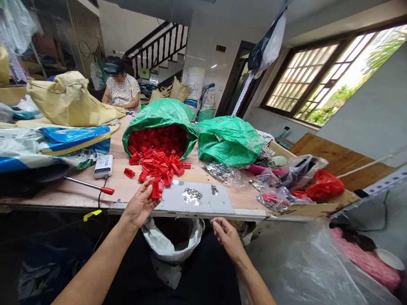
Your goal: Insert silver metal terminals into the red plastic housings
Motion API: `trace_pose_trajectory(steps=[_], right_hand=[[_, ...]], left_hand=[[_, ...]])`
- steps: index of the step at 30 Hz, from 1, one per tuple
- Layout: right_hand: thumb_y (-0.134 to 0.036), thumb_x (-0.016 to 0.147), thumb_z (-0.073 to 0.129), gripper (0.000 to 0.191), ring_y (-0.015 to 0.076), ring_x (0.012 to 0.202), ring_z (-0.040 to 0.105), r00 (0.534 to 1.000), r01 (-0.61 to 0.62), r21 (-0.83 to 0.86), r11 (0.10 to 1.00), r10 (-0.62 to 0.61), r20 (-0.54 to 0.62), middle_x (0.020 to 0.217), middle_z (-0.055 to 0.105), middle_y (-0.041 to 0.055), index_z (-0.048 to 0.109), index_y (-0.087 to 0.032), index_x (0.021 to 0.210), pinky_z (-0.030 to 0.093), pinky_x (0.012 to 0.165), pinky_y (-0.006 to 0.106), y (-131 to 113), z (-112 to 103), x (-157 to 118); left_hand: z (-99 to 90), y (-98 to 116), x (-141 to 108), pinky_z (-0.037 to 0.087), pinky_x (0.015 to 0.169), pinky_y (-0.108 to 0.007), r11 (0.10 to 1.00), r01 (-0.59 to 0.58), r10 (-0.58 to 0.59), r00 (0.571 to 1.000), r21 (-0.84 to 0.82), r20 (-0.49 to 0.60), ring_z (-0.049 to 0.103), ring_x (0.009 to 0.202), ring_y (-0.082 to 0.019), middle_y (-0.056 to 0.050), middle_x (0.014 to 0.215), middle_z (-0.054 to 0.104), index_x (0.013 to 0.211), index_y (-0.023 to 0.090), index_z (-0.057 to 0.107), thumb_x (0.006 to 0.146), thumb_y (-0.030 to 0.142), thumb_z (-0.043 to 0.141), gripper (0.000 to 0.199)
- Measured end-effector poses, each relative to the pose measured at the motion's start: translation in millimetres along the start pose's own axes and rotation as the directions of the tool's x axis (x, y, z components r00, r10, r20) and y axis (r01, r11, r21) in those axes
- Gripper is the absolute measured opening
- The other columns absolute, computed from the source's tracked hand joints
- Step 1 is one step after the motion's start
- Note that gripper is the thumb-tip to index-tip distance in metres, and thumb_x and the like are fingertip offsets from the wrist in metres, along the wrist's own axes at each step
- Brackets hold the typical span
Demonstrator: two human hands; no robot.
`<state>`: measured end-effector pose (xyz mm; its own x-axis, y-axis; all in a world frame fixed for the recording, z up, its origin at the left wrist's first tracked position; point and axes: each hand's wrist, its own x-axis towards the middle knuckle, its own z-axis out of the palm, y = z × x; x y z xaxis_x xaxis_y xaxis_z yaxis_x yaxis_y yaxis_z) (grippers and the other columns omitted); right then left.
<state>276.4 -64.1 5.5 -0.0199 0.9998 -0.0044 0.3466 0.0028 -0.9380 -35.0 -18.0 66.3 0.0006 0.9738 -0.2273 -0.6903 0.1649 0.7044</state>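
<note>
My left hand [141, 204] is closed on a red plastic part [156, 190] at the table's front edge. Just beyond it, a heap of similar red parts [160, 165] spills from the mouth of a green woven sack [165, 108]. My right hand [225, 234] is held in front of the edge with fingers curled and thumb near the fingertips; whether anything small is between them I cannot make out. Small shiny metal pieces [192, 196] lie scattered on a grey sheet [174, 200], with a smaller cluster [214, 190] to their right.
An open white sack [172, 254] hangs below the table edge between my arms. A red-handled rod [90, 186] and a white power bank [103, 166] lie at left. Another green sack [229, 140] and a cluttered cardboard box [336, 201] stand at right. A person [123, 88] sits across the table.
</note>
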Motion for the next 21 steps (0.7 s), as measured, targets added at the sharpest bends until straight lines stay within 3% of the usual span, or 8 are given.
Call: trace_pose_trajectory(steps=[3,5,8,12,16,21], right_hand=[[-0.045,0.088,0.044,0.035,0.0153,0.068,0.054,0.980,0.125,-0.361,0.924,-0.171,-0.098,0.078,0.061,0.0033,0.061,-0.016,0.095,0.043,0.064,0.026,-4.1,-23.4,36.5],[-0.032,0.087,0.045,0.027,0.0187,0.086,0.057,0.971,0.115,-0.552,0.826,-0.210,-0.111,0.095,0.062,0.0074,0.062,-0.016,0.100,0.044,0.078,0.029,-6.1,-33.9,62.7],[-0.017,0.084,0.048,0.030,0.0206,0.094,0.055,0.975,0.082,-0.634,0.769,-0.195,-0.110,0.103,0.058,0.0098,0.062,-0.015,0.110,0.040,0.085,0.031,-7.6,-38.8,96.7],[-0.013,0.082,0.051,0.034,0.0198,0.095,0.055,0.986,0.047,-0.707,0.706,-0.147,-0.081,0.108,0.056,0.0080,0.061,-0.021,0.114,0.039,0.083,0.029,-6.8,-35.1,123.8],[-0.013,0.081,0.054,0.030,0.0187,0.095,0.055,0.990,0.014,-0.745,0.667,-0.112,-0.082,0.104,0.058,0.0058,0.062,-0.022,0.109,0.038,0.081,0.027,-4.7,-34.8,129.6],[-0.014,0.082,0.052,0.016,0.0159,0.092,0.056,0.988,-0.012,-0.773,0.634,-0.112,-0.107,0.097,0.061,0.0048,0.061,-0.019,0.095,0.038,0.081,0.024,-2.8,-37.5,123.2]], left_hand=[[0.2,-6.2,-3.2,0.054,0.065,-0.026,1.000,0.019,-0.019,1.000,-0.003,0.017,0.067,0.068,-0.012,-0.002,0.087,0.071,0.115,0.030,0.056,0.085,0.021,0.056,0.031],[-0.7,-11.8,-4.8,0.054,0.064,-0.026,0.999,0.045,-0.045,0.999,-0.003,0.023,0.067,0.069,-0.012,-0.003,0.089,0.071,0.115,0.029,0.056,0.084,0.022,0.057,0.031],[-3.3,-19.9,-6.4,0.054,0.063,-0.026,0.997,0.078,-0.078,0.997,-0.006,0.019,0.067,0.067,-0.013,-0.005,0.089,0.071,0.117,0.028,0.054,0.084,0.021,0.057,0.033],[-8.9,-23.9,-7.9,0.055,0.062,-0.026,0.994,0.106,-0.105,0.994,-0.013,0.015,0.068,0.067,-0.014,-0.006,0.090,0.071,0.117,0.027,0.055,0.085,0.020,0.056,0.033],[-9.7,-17.9,-8.4,0.055,0.062,-0.028,0.997,0.019,-0.021,0.999,-0.079,-0.028,0.068,0.067,-0.014,-0.004,0.086,0.072,0.106,0.024,0.058,0.085,0.016,0.055,0.023],[7.4,-12.5,-4.9,0.056,0.062,-0.030,0.966,-0.122,0.097,0.988,-0.230,-0.117,0.068,0.066,-0.015,-0.003,0.083,0.071,0.098,0.023,0.060,0.087,0.015,0.051,0.017]])
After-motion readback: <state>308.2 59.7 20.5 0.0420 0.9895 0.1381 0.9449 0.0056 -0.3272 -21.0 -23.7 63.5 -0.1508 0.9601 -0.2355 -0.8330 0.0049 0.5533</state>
